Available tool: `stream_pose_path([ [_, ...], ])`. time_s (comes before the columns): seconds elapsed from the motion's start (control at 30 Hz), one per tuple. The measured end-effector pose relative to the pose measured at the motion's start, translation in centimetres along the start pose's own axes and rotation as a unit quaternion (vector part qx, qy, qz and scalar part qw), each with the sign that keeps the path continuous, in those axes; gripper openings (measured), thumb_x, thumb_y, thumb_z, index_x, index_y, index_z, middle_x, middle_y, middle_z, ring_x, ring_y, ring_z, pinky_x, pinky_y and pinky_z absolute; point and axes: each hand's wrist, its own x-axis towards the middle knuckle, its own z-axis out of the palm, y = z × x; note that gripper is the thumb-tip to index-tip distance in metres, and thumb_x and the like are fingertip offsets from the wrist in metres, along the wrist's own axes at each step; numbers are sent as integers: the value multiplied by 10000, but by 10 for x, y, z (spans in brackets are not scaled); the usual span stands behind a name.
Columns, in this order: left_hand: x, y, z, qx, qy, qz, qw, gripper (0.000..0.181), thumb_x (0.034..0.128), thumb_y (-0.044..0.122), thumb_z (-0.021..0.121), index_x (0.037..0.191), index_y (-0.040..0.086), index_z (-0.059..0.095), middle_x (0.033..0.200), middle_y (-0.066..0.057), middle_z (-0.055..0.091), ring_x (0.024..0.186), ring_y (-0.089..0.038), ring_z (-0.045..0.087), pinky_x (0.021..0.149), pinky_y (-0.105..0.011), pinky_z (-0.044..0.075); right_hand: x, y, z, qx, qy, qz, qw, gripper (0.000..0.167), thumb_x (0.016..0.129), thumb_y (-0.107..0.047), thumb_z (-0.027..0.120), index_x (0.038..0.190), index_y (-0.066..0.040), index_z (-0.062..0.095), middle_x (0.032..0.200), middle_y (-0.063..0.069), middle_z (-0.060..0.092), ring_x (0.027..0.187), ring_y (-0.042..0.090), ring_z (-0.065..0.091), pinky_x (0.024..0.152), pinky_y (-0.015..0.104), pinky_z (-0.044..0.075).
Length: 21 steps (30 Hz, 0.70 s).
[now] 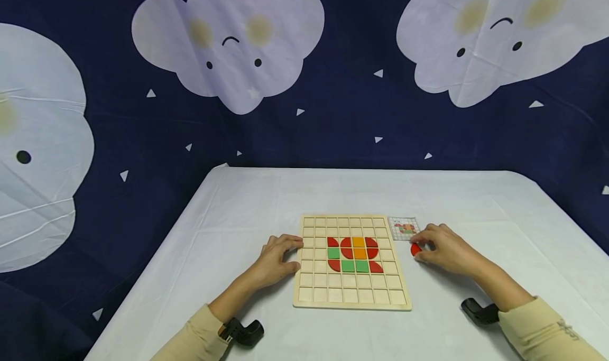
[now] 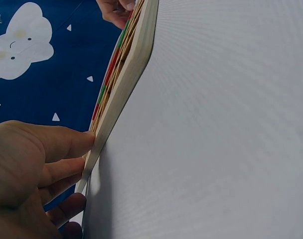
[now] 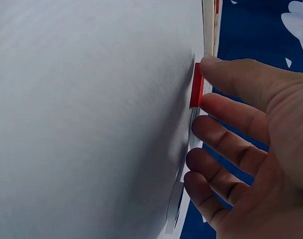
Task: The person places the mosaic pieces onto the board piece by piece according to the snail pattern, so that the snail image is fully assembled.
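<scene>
A square wooden grid board (image 1: 323, 296) lies on the table, with red, green (image 1: 334, 253) and orange (image 1: 359, 253) tiles in its middle cells. My left hand (image 1: 277, 260) rests at the board's left edge, its thumb and fingertips touching the rim in the left wrist view. To the right of the board, my right hand (image 1: 449, 250) pinches a red rounded tile (image 1: 416, 249) between thumb and index finger. The right wrist view shows that tile (image 3: 197, 85) edge-on at the tabletop; the other fingers are loosely bent.
A small pattern card (image 1: 396, 235) with a coloured picture lies beside the board's upper right corner, close to the right hand. White cloth covers the table (image 1: 266, 192). Behind it hangs a dark blue curtain (image 1: 352, 123) with clouds. Black devices (image 1: 248, 333) are worn on both wrists.
</scene>
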Motion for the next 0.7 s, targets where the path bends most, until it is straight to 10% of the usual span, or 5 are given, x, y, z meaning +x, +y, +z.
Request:
stream_pose_path([
  [0.7,-1,2,-1,-58,44,39,10000,437,755,85,702,1186,60,635,1291,-7,573,1048,-158,422,846,-337,261,-4,3,1,-41,100,145,9998,211,734,-186,749,938,-141,718,915,-46,633,845,130,460,735,319,377],
])
